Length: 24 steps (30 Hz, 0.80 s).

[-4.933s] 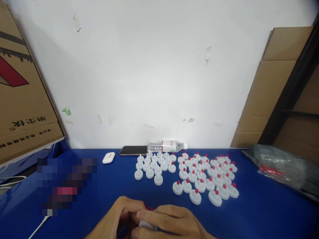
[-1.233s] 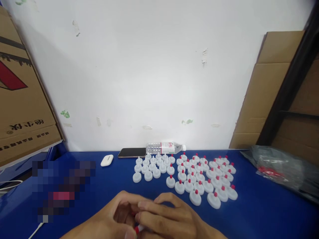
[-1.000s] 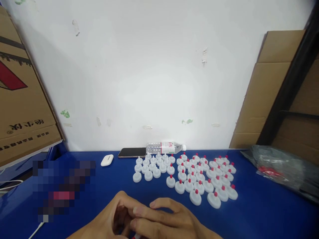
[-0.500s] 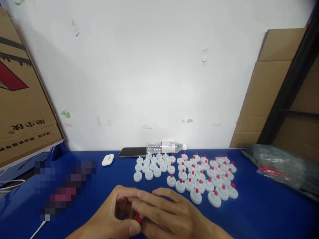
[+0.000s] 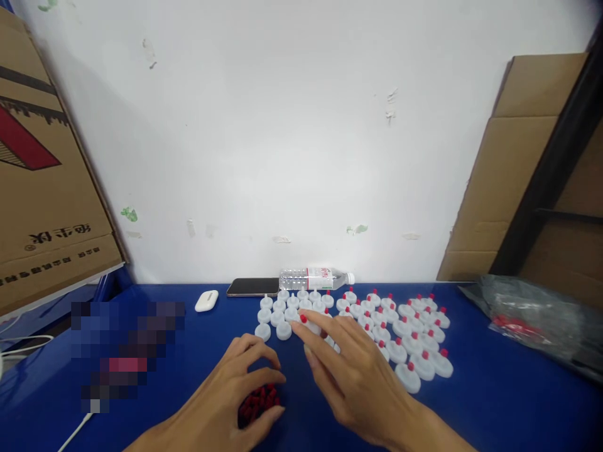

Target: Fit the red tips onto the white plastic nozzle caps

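My left hand [image 5: 235,389] curves around a pile of small red caps [image 5: 259,402] near the front edge, its thumb and fingers apart. Part of the pile is hidden beneath that hand. To the right, my right hand [image 5: 351,367] reaches over the white round lids. Its fingertips close on one red cap [image 5: 303,319] at a lid in the near rows; whether the cap sits on the spout cannot be made out. Bare-spouted white lids [image 5: 283,331] stand just beyond my left hand. Many lids with red caps on their spouts [image 5: 407,376] spread to the right, some hidden by my right hand.
Against the wall lie a black phone [image 5: 252,287] and a clear plastic bottle [image 5: 301,279] on its side. A white earbud case [image 5: 206,301] is at the left. Clear plastic bags [image 5: 541,314] with red pieces lie at the right, by leaning cardboard [image 5: 509,169].
My hands have moved apart. The right went forward to the lids with a red cap, while the left stayed by the pile, which is now more exposed.
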Each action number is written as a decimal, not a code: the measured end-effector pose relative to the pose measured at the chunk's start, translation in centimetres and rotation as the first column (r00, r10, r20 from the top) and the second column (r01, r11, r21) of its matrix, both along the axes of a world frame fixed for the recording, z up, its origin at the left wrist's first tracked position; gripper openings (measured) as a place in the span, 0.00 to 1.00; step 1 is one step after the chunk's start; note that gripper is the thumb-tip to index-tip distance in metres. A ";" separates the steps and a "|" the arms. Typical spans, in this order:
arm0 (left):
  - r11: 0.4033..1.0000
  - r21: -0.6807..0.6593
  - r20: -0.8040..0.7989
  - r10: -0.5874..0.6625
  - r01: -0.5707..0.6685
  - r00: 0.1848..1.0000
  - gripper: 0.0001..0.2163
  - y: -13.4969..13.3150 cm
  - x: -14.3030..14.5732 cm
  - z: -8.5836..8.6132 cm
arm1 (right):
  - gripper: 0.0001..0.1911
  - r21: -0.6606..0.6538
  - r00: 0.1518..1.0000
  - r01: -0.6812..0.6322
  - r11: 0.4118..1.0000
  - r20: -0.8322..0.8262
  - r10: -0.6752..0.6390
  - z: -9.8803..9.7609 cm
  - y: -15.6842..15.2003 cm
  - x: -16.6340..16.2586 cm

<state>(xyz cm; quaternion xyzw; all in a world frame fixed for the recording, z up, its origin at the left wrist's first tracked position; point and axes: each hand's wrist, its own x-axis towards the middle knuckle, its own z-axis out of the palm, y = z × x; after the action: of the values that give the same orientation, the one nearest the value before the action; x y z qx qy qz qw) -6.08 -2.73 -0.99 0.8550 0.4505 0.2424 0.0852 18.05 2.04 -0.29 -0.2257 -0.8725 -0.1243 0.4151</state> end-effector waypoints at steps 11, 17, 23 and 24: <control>0.991 -0.049 -0.094 -0.129 0.125 0.987 0.08 1.1 -0.4 -1.0 | 0.22 -0.263 0.959 0.041 0.964 0.281 0.036 -1.4 0.1 -0.6; 0.985 0.000 -0.036 -0.175 0.175 0.984 0.06 1.1 -0.3 -1.0 | 0.16 -0.325 0.952 0.043 0.945 0.301 0.060 -2.1 0.5 -0.3; 0.985 0.019 0.005 -0.170 0.169 0.986 0.07 0.9 0.1 -0.6 | 0.08 -0.197 0.941 0.158 0.967 0.327 -0.087 -1.8 0.9 -0.4; 0.985 0.015 0.003 -0.173 0.173 0.985 0.08 0.9 0.1 -0.5 | 0.08 -0.167 0.936 0.199 0.966 0.324 -0.137 -1.8 1.0 -0.5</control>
<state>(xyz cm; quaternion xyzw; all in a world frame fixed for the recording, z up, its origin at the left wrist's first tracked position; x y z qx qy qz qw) -6.00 -1.85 -1.52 0.8910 0.3725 0.2392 0.1008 17.57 3.08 -2.12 -0.3173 -0.9122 -0.1062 0.2366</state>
